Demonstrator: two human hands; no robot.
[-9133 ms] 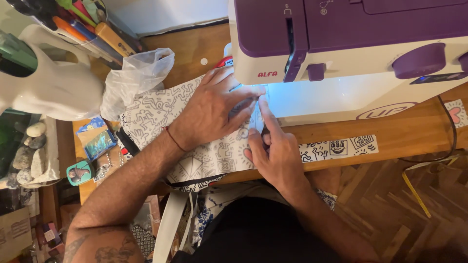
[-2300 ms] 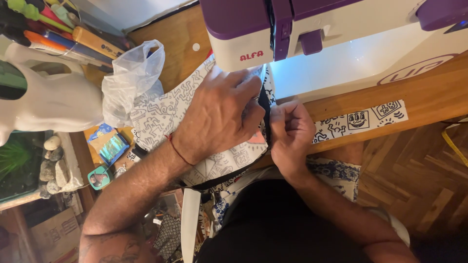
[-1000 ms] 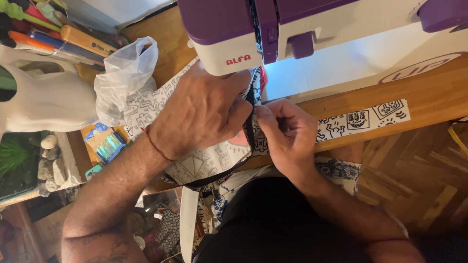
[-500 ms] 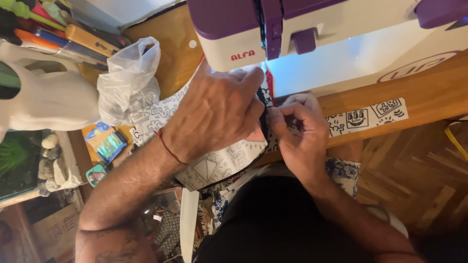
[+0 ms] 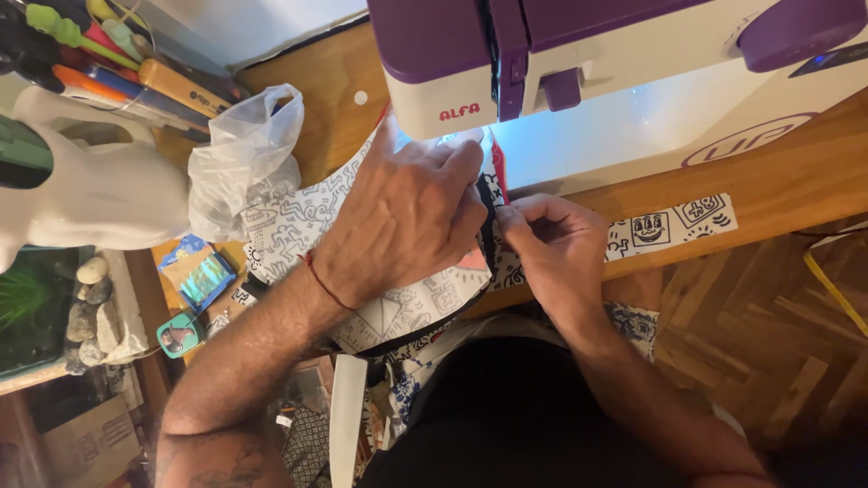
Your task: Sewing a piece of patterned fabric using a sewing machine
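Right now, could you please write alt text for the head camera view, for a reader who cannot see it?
A person's left hand presses flat on doodle-printed fabric while the right hand pinches its dark edge, just below a purple-and-white sewing machine on a wooden table. A crumpled plastic bag lies to the left.

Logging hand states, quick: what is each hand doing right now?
Left hand: flat, pressing down the printed fabric at the sewing machine.
Right hand: closed, pinching the fabric's dark edge.

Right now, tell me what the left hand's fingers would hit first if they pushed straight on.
The left hand points toward the sewing machine; sliding along the printed fabric, its fingertips would probably meet the machine's head end first, though depth is unclear.
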